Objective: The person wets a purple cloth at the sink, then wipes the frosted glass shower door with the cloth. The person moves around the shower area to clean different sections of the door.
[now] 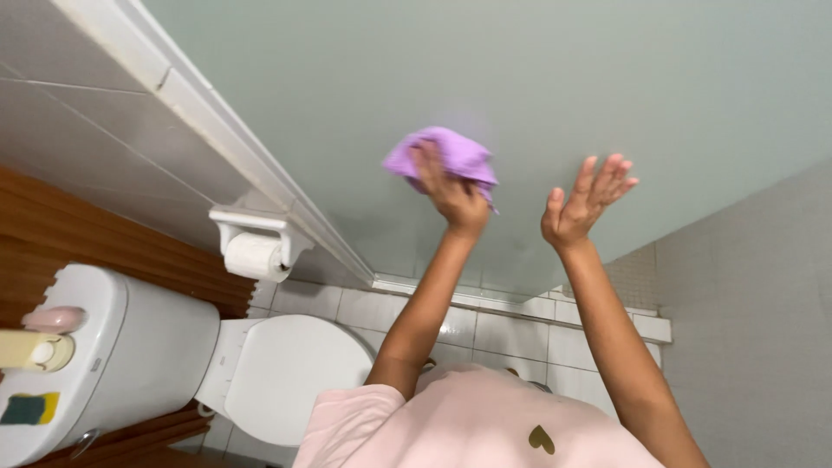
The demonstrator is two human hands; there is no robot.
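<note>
I'm looking up along both of my arms at a frosted glass panel [537, 78] that fills the far half of the view. My left hand [452, 192] is pressed against that glass with a purple cloth [451, 154] bunched under the fingers; the hand is closed around the cloth, and most of the cloth sticks out above and to the right of the knuckles. My right hand [582, 204] sits just to the right of it, fingers spread wide and holding nothing. Its palm faces the glass, but I cannot tell whether it actually touches.

The cloth lies directly under the left hand, so that is the hand on it; the right hand is near but apart from it, with a strip of bare glass between them. The bundle is wider than it is tall, its long side running left to right across the panel.

Down on the left, a white frame rail [260, 165] runs diagonally beside the glass, with a toilet paper holder [253, 243] fixed below it. Nearer to me sit the toilet [286, 373] and its tank [130, 347], which carries a green-and-yellow sponge [28, 407] and a pale yellow bottle [35, 351]. White tiles [511, 334] line the wall below the glass, and the pink shirt [477, 425] fills the near edge.
</note>
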